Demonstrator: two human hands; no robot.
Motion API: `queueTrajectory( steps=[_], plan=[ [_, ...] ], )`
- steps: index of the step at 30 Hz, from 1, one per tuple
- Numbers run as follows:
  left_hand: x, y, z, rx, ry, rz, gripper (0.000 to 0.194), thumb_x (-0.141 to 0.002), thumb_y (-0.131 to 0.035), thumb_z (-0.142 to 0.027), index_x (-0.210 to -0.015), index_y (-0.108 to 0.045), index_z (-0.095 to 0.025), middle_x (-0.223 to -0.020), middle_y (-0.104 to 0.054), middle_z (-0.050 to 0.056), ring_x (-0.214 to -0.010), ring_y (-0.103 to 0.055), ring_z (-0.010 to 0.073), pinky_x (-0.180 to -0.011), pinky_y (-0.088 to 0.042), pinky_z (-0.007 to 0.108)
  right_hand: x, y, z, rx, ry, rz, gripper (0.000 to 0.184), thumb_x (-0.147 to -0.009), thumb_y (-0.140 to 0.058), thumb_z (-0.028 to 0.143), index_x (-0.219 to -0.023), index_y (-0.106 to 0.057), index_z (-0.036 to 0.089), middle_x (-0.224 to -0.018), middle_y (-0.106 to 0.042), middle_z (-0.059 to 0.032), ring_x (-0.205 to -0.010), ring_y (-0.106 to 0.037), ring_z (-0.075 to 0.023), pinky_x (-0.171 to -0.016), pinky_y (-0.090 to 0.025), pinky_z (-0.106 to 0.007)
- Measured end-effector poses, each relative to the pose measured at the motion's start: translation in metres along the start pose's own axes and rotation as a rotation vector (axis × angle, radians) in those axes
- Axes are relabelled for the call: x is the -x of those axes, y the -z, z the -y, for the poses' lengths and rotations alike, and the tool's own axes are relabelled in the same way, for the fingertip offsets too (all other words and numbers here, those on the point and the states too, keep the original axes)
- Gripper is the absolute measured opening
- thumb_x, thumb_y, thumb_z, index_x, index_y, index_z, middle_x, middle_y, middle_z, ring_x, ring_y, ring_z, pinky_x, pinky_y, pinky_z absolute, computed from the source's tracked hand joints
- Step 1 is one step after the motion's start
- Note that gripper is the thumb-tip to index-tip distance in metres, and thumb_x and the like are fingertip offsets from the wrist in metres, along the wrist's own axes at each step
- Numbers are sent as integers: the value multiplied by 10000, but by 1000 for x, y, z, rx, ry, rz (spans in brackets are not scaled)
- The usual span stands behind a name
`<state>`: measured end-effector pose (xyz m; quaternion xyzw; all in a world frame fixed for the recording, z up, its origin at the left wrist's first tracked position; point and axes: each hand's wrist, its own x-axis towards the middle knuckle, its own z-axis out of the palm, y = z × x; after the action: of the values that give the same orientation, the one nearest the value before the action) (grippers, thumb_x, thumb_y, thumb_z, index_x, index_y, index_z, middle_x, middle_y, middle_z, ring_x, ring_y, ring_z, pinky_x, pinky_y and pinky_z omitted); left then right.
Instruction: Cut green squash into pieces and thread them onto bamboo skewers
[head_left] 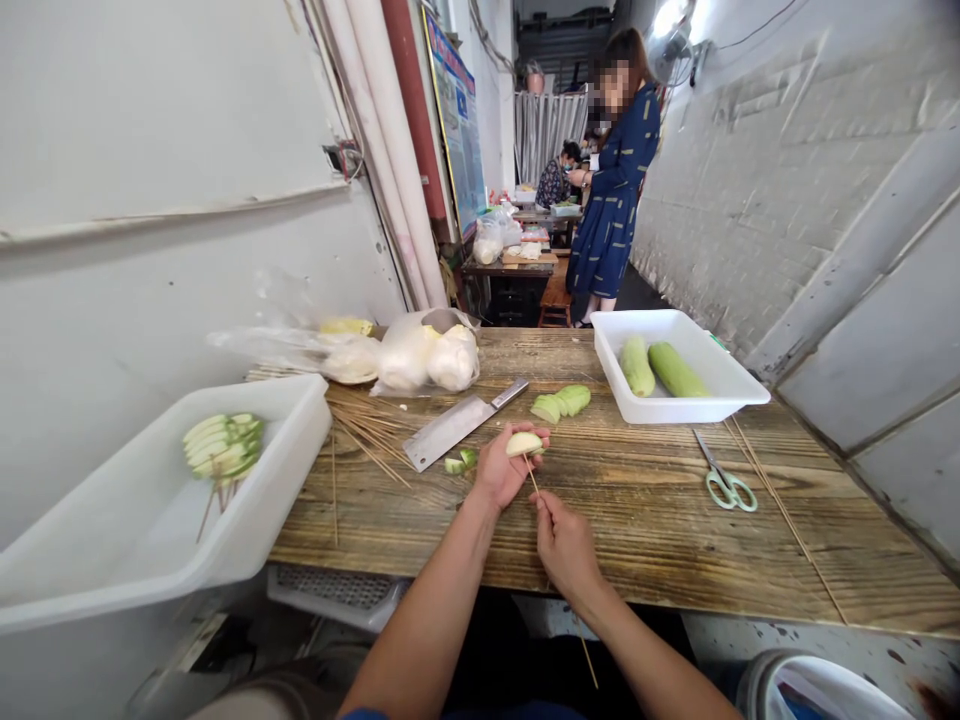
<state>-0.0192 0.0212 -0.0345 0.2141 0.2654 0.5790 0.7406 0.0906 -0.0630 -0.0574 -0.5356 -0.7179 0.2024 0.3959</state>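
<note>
Over the front part of the wooden table, my left hand (496, 474) is turned palm up and closed around a pale zucchini slice (523, 443) with a green rim. My right hand (566, 543) pinches a thin wooden skewer (532, 478); its upper end meets the slice, and its lower end sticks out below the hand. How deep the tip sits in the slice is hidden. Just beyond my left hand lie small green zucchini ends (460, 462) and a cleaver (451, 430). A fanned pile of zucchini slices (561, 402) rests behind my hands.
A white tray (300, 425) at left holds skewered slices (223, 446). At right, another tray (679, 409) holds two whole zucchinis (673, 370). Scissors (726, 484), loose skewers (371, 430) and bagged items (420, 360) lie on the table (637, 540). A person (619, 170) stands beyond it.
</note>
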Motion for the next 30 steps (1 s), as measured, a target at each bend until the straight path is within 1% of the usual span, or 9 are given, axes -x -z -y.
queueTrajectory(
  steps=[5, 10, 14, 16, 18, 20, 22, 26, 30],
  plan=[
    [1, -3, 1, -22, -44, -42, 159, -841, -480, -252, -912, -549, -128, -816, -661, 119, -719, -621, 191, -563, -447, 253, -5, -1, 5, -40, -52, 9, 332, -883, -324, 231, -910, -645, 149, -769, -708, -77, -566, -637, -168, -541, -437, -237],
    [2, -4, -1, 28, -28, -47, 199, -846, -480, -295, -948, -547, -138, -839, -659, 113, -793, -631, 208, -629, -489, 294, -8, -1, 8, -148, -93, 11, 330, -877, -335, 242, -884, -653, 154, -767, -700, -72, -621, -637, -176, -583, -443, -246],
    [2, -3, -4, 96, 36, 3, 197, -849, -479, -278, -952, -558, -130, -901, -658, 128, -832, -638, 214, -642, -508, 296, -7, 1, 8, -236, -112, 8, 328, -872, -347, 259, -882, -656, 148, -723, -685, -62, -605, -620, -173, -609, -453, -256],
    [2, -2, -5, 161, 83, 31, 190, -859, -471, -247, -948, -562, -106, -989, -643, 149, -908, -628, 221, -707, -520, 312, -7, 1, 7, -284, -122, -7, 326, -871, -355, 268, -893, -656, 144, -740, -684, -65, -625, -622, -173, -618, -456, -257],
    [2, -1, -6, 245, 128, 28, 204, -879, -444, -232, -933, -563, -75, -1045, -625, 166, -999, -600, 224, -796, -516, 322, -8, -1, 6, -320, -122, -22, 329, -873, -358, 276, -906, -656, 140, -774, -685, -71, -666, -627, -176, -629, -456, -256],
    [2, -1, -5, 306, 172, 15, 231, -896, -422, -232, -938, -564, -54, -1050, -621, 169, -1045, -581, 210, -840, -510, 303, -10, -4, 5, -334, -119, -38, 336, -879, -354, 284, -920, -652, 135, -747, -675, -66, -671, -621, -176, -625, -452, -255],
    [2, -2, -4, 326, 199, 21, 245, -903, -418, -239, -980, -562, -55, -1051, -622, 155, -1040, -584, 186, -830, -518, 268, -11, -7, 4, -337, -121, -55, 343, -885, -348, 291, -937, -646, 129, -668, -646, -48, -641, -606, -174, -592, -442, -248],
    [2, -3, 0, 296, 155, 28, 231, -893, -450, -242, -1040, -563, -104, -1064, -625, 118, -1010, -600, 174, -805, -529, 258, -13, -12, 3, -329, -110, -75, 345, -890, -340, 291, -929, -642, 131, -580, -590, -20, -597, -580, -168, -547, -422, -235],
    [1, -3, 6, 196, 43, -63, 188, -865, -499, -198, -951, -589, -57, -1000, -643, 163, -944, -628, 197, -781, -537, 266, -12, -15, 1, -326, -98, -91, 341, -887, -340, 284, -917, -642, 127, -601, -594, -26, -632, -593, -170, -588, -436, -242]
  ],
)
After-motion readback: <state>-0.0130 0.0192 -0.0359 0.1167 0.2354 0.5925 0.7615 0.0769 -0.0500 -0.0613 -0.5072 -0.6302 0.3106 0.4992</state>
